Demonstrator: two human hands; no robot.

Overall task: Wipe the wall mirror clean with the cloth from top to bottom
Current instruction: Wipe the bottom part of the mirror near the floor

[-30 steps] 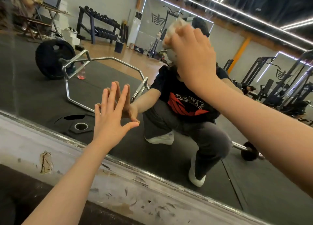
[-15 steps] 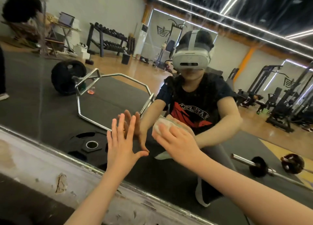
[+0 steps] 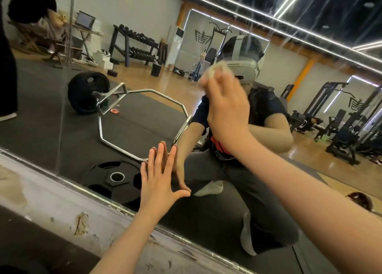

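Right hand bunches the white cloth against the wall mirror, high on the glass, likely for a downward stroke. Left hand lies flat, fingers spread, low on the mirror near its bottom edge; probably bracing.

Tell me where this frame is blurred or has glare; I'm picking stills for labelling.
Head view: the right hand and its cloth are motion-smeared; the left hand, flat on the mirror, is sharp; ceiling light strips reflect as bright streaks at upper right; wide-angle tilt skews the mirror's lower edge.
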